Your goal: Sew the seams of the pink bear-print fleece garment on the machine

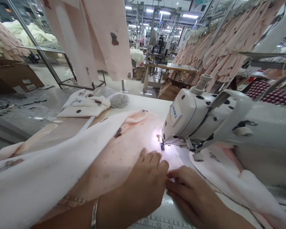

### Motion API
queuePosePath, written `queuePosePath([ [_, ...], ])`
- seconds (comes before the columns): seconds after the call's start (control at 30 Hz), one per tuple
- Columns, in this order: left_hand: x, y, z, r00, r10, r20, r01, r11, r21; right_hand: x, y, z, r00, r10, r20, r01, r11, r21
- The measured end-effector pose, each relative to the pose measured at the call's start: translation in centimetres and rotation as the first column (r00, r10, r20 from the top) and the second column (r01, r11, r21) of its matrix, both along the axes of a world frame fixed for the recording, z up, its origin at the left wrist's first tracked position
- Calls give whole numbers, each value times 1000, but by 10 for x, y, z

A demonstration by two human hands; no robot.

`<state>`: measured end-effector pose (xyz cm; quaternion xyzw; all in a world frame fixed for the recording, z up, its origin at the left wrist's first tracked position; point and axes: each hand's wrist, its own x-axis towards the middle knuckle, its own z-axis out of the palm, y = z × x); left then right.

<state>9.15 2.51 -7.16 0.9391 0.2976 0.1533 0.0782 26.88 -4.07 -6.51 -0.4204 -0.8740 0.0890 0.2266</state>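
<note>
Pale pink fabric with small bear prints [124, 152] lies spread over the sewing table, its near edge beneath my hands. My left hand [150, 175] is closed on the cloth just in front of the presser foot [162, 146], fingers bent. Beside it, my right hand [188, 184] pinches the fabric edge between thumb and forefinger, and the two hands touch or nearly touch. A white sewing machine [193, 111] stands to the right, its lamp lighting the cloth around the needle. The fabric's folded white underside runs across the left.
A printed ruler scale [162, 221] runs along the table's near edge. Folded white printed cloth [84, 103] sits at the back left beside a clear plastic bag [119, 100]. Pink fabric [109, 41] hangs ahead. More pink garments [219, 51] hang at right; a cardboard box [14, 76] stands left.
</note>
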Motion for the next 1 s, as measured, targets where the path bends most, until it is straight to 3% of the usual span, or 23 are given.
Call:
queuePosePath([
  [0.1, -2, -4, -8, 999, -31, -39, 32, 999, 30, 3, 8, -1, 1000, -10, -3, 10, 999, 33],
  [0.33, -1, 59, -5, 996, -94, 7, 94, 995, -34, 7, 44, -7, 978, -199, 66, 203, 978, -47],
  [0.53, -7, 45, -3, 991, -133, 14, 134, 990, -44, 5, 36, -7, 987, -152, 43, 157, 977, -143],
  [0.67, -5, 44, -2, 991, -120, 65, 123, 992, -28, 6, 33, -10, 988, -155, -1, 154, 981, -120],
  [0.83, -4, 49, 2, 948, -306, 88, 303, 952, 38, 6, 33, -10, 988, -153, -32, 148, 982, -117],
  [0.93, -5, 50, 3, 944, -318, 90, 319, 948, 7, 7, 33, -9, 981, -168, -98, 152, 977, -150],
  [1.0, -5, 51, 3, 946, -310, 100, 312, 950, 0, 9, 34, -11, 953, -244, -180, 210, 959, -190],
])
